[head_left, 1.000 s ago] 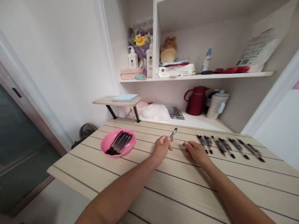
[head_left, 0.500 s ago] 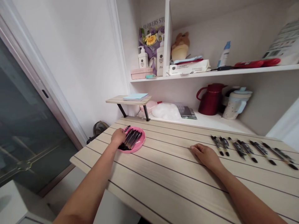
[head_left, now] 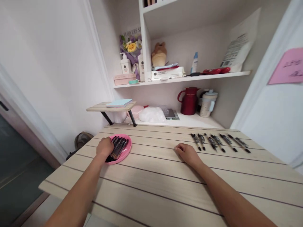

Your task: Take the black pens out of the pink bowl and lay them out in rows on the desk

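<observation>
My left hand (head_left: 104, 146) is at the left side of a round pink plate (head_left: 129, 148), its fingers curled down over the rim. What those fingers grip is hidden behind the hand. Several dark pens (head_left: 119, 148) lie side by side across the plate, touching or close to the hand. My right hand (head_left: 187, 154) rests on the striped wooden table (head_left: 151, 176), fingers curled in, with no object visible in it. To its right, several more black pens (head_left: 211, 142) lie on the table in small groups, apart from the hand.
A small raised stand (head_left: 111, 106) with blue paper (head_left: 119, 102) stands at the back left. Behind the table are a white plastic bag (head_left: 152, 114), a red jug (head_left: 189, 101) and a pale tumbler (head_left: 208, 104). A shelf (head_left: 201, 77) hangs above them.
The view has swung right and shifted. A short dark pen seen beyond my left fingers before no longer stands out there. My right hand stays on the table, fingers curled.
</observation>
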A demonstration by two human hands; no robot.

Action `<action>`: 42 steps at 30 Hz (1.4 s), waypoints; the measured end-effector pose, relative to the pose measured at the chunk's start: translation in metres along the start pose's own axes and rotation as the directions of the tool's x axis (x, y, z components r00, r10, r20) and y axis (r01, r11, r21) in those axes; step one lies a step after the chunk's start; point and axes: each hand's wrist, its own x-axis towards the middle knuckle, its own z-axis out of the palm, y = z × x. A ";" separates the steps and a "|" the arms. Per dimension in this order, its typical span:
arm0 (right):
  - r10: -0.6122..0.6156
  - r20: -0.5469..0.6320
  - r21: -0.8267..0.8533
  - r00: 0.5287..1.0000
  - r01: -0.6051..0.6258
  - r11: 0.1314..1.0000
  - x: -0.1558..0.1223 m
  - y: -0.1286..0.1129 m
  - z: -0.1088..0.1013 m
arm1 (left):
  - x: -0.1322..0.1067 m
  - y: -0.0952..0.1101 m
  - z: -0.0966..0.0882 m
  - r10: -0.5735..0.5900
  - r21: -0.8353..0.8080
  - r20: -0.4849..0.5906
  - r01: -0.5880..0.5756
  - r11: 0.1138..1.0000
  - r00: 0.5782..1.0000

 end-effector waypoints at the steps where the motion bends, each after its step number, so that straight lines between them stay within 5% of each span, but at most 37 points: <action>1: 0.033 -0.023 -0.039 0.999 -0.034 0.999 0.001 0.000 -0.004 | -0.004 0.009 -0.001 0.049 -0.023 -0.044 -0.050 0.998 0.998; 5: 0.234 -0.183 -0.325 0.955 -0.283 0.902 0.007 0.010 -0.027 | -0.033 0.059 0.008 0.345 -0.330 -0.226 -0.404 0.853 0.911; 8: 0.301 -0.212 -0.421 0.930 -0.365 0.831 0.011 0.026 -0.042 | -0.062 0.103 0.027 0.498 -0.630 -0.142 -0.467 0.621 0.855; 10: 0.316 -0.205 -0.424 0.926 -0.376 0.824 0.012 0.033 -0.046 | -0.080 0.131 0.042 0.524 -0.833 0.005 -0.286 0.473 0.852; 12: 0.318 -0.202 -0.425 0.926 -0.375 0.824 0.011 0.032 -0.044 | -0.093 0.155 0.056 0.509 -0.938 0.210 0.024 0.347 0.835; 15: 0.298 -0.179 -0.382 0.937 -0.346 0.857 0.003 0.015 -0.030 | -0.104 0.183 0.072 0.504 -0.896 0.434 0.414 0.157 0.747; 19: 0.112 -0.015 -0.006 0.994 -0.113 0.994 -0.015 -0.018 -0.003 | -0.108 0.204 0.085 0.522 -0.771 0.534 0.636 -0.021 0.665; 23: -0.047 0.065 0.185 0.997 0.034 0.982 -0.016 -0.019 -0.006 | -0.106 0.204 0.090 0.538 -0.700 0.571 0.710 -0.075 0.620; 27: 0.102 -0.200 -0.226 0.974 -0.147 0.963 0.011 0.020 -0.041 | -0.103 0.197 0.085 0.532 -0.634 0.617 0.766 -0.101 0.580; 30: 0.144 -0.241 -0.324 0.960 -0.219 0.920 0.028 0.049 -0.058 | -0.101 0.194 0.082 0.544 -0.614 0.624 0.783 -0.103 0.561; 42: 0.175 -0.184 -0.357 0.967 -0.232 0.905 0.042 0.062 -0.040 | -0.101 0.192 0.092 0.624 -0.689 0.548 0.724 -0.042 0.557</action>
